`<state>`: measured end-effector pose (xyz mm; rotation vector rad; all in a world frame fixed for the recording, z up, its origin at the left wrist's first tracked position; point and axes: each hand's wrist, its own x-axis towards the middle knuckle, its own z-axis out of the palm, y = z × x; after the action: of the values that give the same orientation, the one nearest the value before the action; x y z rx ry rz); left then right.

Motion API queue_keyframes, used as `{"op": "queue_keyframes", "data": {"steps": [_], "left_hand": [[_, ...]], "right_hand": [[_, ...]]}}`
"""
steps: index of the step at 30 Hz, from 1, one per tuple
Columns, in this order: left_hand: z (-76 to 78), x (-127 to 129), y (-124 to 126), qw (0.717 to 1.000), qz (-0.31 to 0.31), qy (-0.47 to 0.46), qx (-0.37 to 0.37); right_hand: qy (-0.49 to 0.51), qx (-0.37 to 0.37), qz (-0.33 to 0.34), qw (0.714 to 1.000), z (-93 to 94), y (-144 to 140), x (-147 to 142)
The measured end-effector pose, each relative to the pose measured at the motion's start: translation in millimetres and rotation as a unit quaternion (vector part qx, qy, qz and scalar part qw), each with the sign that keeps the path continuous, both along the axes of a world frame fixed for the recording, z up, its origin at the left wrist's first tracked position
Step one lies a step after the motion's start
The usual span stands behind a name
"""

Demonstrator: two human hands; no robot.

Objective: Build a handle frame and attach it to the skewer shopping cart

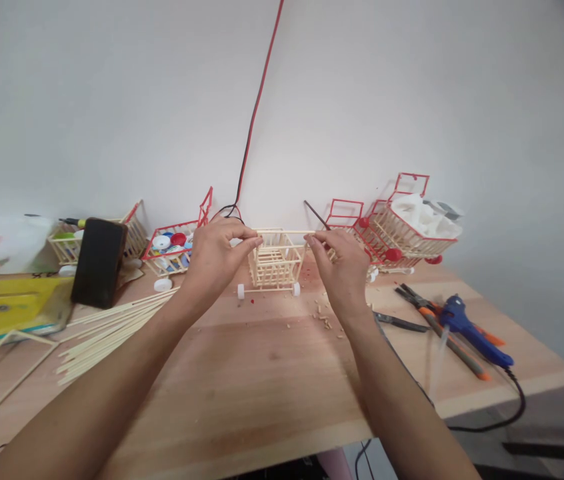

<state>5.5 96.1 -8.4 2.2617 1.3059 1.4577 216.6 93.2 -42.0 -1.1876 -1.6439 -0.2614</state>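
Note:
Between my two hands a thin pale wooden stick (285,232) runs level across the top of a small cart made of sticks (277,267). My left hand (219,253) pinches the stick's left end between thumb and fingers. At its right end, my right hand (339,263) pinches it the same way. The cart stands upright on white round wheels (296,289), with its slatted basket facing me. Whether the stick touches the cart's top edge, I cannot tell.
Finished-looking carts with red trim (412,223) stand along the wall, some filled with caps. Loose sticks (117,327) and a black phone (97,263) lie left. Pliers (442,333), a blue glue gun (472,330) with cord, and a dark cutter (402,322) lie right, near the table's edge.

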Motion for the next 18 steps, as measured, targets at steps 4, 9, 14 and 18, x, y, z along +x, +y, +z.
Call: {"op": "queue_keyframes", "data": {"steps": [4,9,14,18], "left_hand": [[-1.4,-1,2,1.000,-0.010,-0.009,-0.020],[-2.2,-5,3,0.997,-0.004,-0.007,-0.074],[-7.0,-5,3,0.993,0.004,-0.010,-0.114],[-10.6,-3,4,0.989,-0.006,-0.031,-0.146]], "right_hand": [[-0.004,0.004,0.000,1.000,0.2,1,0],[-0.011,0.003,0.000,1.000,0.5,2,1],[-0.013,-0.002,0.003,1.000,1.5,1,1],[-0.013,0.000,0.002,1.000,1.8,1,0]]}}
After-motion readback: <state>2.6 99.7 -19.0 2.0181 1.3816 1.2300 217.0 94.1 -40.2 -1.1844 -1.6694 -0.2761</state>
